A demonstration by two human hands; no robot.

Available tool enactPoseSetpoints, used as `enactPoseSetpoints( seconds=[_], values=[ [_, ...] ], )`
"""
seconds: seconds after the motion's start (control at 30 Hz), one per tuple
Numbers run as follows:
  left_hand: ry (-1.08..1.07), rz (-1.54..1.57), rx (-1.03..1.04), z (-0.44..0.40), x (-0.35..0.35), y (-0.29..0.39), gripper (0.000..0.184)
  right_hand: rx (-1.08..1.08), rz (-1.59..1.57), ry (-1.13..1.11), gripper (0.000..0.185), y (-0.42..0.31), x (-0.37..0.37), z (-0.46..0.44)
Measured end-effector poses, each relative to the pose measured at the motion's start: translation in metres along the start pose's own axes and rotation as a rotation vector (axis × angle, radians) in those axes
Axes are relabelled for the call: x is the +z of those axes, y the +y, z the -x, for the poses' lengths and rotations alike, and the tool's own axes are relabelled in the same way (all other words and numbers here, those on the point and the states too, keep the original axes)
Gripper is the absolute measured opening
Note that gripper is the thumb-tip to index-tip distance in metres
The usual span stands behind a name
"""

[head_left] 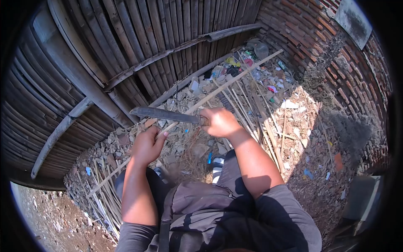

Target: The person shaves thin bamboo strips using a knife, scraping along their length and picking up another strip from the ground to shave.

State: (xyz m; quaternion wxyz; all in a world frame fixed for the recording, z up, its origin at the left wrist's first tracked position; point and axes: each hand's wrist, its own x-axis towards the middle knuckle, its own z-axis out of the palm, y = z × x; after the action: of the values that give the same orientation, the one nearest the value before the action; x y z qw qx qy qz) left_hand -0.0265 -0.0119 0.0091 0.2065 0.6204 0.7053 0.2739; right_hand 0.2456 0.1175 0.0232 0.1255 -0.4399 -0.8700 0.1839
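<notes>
My right hand point(221, 122) is closed round the handle of a machete point(168, 114), whose broad dark blade points left. The blade lies across a long, pale bamboo strip point(235, 80); whether it touches the strip I cannot tell. My left hand point(147, 144) grips that strip just below the blade, with the thumb along it. From the lower left, the strip runs up past both hands toward the brick corner. Part of the machete's handle is hidden by my right fingers.
A bamboo-slat wall point(168, 38) stands ahead and left, a brick wall point(310, 29) to the right. Rubble and litter point(201, 90) cover the ground. More bamboo strips point(103, 195) lie at my left, and others point(268, 134) at my right. A dark bag point(201, 197) rests against my front.
</notes>
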Motion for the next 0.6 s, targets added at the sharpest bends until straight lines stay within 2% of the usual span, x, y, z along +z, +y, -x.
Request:
enactPoseSetpoints(
  seconds=[0.03, 0.13, 0.17, 0.2, 0.27, 0.37, 0.4, 0.47, 0.53, 0.6],
  values=[
    [-0.013, 0.024, -0.026, 0.001, -0.003, 0.000, 0.035, -0.006, 0.016, -0.055, 0.043, -0.005, 0.000, 0.001],
    [-0.021, 0.083, -0.071, 0.007, -0.014, -0.005, 0.034, 0.081, -0.135, 0.024, 0.046, 0.014, -0.011, -0.009],
    [0.000, 0.098, -0.065, 0.008, -0.014, -0.010, 0.033, 0.040, -0.174, 0.175, 0.049, 0.051, 0.007, -0.017],
    [0.023, 0.116, -0.060, 0.008, -0.014, -0.015, 0.033, 0.147, -0.230, 0.234, 0.052, 0.048, -0.008, -0.015],
    [0.082, 0.141, -0.017, 0.005, -0.011, -0.023, 0.035, 0.120, -0.277, 0.324, 0.051, 0.075, -0.007, -0.017],
    [0.087, 0.125, 0.007, 0.002, -0.014, -0.010, 0.032, 0.147, -0.275, 0.288, 0.051, 0.070, -0.002, -0.011],
    [0.077, 0.111, 0.004, 0.002, -0.014, -0.004, 0.030, 0.132, -0.256, 0.342, 0.051, 0.060, 0.006, -0.007],
    [0.054, 0.096, -0.003, -0.001, -0.008, 0.001, 0.030, -0.006, -0.096, 0.228, 0.049, 0.036, 0.009, -0.004],
    [0.066, 0.113, 0.038, 0.000, -0.002, 0.002, 0.032, -0.025, -0.063, 0.008, 0.040, -0.004, -0.002, 0.003],
    [0.115, 0.159, 0.127, 0.002, 0.004, -0.003, 0.036, -0.113, -0.060, 0.029, 0.037, -0.005, 0.005, 0.002]
  ],
)
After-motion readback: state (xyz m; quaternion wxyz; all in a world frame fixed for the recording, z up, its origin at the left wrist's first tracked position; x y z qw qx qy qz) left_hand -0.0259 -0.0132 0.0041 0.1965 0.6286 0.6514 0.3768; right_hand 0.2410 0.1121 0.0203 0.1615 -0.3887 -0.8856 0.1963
